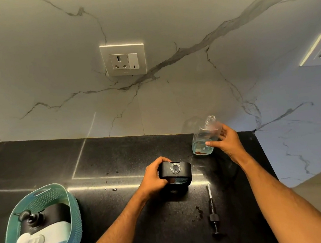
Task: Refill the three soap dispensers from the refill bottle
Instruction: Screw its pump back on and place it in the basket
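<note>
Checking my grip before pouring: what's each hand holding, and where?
Left hand grips the black dispenser by its left end; right hand holds the refill bottle around its body.

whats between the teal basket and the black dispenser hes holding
Only bare black countertop lies between the teal basket and the black dispenser, apart from the left hand gripping the dispenser, in the head view.

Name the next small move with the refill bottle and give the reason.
Probably tilt the refill bottle over the black dispenser and pour. The dispenser's neck is open, its pump lies apart on the counter, the left hand steadies it, and the right hand already grips the uncapped bottle beside it.
</note>
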Demonstrator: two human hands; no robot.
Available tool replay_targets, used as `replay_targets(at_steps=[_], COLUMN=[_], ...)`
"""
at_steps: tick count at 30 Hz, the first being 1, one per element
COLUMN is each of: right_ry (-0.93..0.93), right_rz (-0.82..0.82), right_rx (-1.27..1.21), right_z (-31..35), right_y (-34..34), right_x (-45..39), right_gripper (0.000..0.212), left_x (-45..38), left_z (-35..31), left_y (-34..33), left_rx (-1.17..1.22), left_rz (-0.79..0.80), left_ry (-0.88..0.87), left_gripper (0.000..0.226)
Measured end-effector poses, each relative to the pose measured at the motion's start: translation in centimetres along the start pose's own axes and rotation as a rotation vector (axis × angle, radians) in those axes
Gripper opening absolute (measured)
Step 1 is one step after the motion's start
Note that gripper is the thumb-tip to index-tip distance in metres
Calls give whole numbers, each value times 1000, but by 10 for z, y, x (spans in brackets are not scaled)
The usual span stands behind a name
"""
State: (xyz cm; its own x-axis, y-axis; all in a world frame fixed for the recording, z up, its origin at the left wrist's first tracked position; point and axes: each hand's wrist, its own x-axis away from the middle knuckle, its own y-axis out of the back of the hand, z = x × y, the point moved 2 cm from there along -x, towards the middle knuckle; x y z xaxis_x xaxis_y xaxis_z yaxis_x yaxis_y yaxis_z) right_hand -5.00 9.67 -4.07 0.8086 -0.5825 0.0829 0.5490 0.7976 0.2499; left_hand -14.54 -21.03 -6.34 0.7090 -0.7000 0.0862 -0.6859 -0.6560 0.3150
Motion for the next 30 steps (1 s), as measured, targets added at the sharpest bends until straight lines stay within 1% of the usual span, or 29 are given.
replay_targets(at_steps=[3, 8, 12, 18, 23, 30], right_ry=[23, 40, 35, 38, 37, -11], right_rz=[-76, -168, -166, -137, -144, -173], right_rx=[54, 92, 137, 263, 358, 507], right_z=[-3, -9, -14, -29, -40, -47], right_y=[7, 15, 10, -19, -43, -55], right_x=[11, 42, 75, 126, 164, 206], right_gripper=[96, 89, 80, 63, 58, 54], left_x=[2, 13, 26, 52, 76, 101], left_z=[0, -4, -7, -11, -11, -5], left_y=[-1, -4, -6, -13, -19, -28], left_rx=[2, 15, 13, 7, 3, -12], left_rz=[-21, -38, -45, -75, -112, -109], left_ry=[12, 14, -6, -32, -36, -28], left_gripper=[49, 49, 47, 47, 47, 46])
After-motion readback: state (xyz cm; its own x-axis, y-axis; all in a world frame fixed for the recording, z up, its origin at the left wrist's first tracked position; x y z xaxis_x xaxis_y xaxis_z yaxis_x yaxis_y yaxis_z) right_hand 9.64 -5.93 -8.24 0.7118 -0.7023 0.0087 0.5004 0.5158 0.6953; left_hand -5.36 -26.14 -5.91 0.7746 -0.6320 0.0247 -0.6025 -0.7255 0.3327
